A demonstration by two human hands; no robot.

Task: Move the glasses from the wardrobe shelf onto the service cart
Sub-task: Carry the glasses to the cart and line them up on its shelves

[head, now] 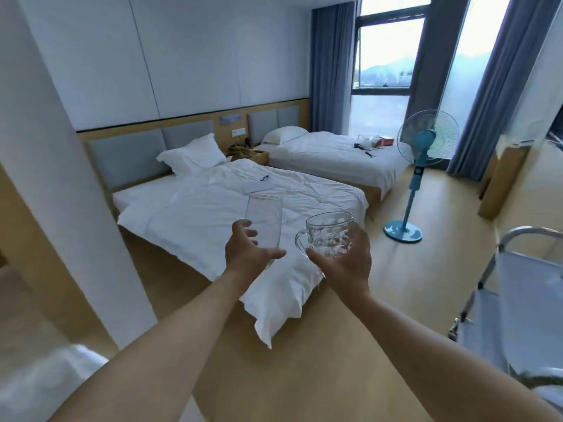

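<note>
Out over the bed [231, 208], left hand [243, 254] fingers wrap a tall glass [264, 220] & right hand [342, 263] cups a glass mug [330, 236], both upright for carrying; service cart [515, 300] waits at right.

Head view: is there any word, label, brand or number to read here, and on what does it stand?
None can be read.
Tall glass and glass mug: clear, no print.
Fan: no legible marking.
Red box on the far bed: too small and blurred.
</note>
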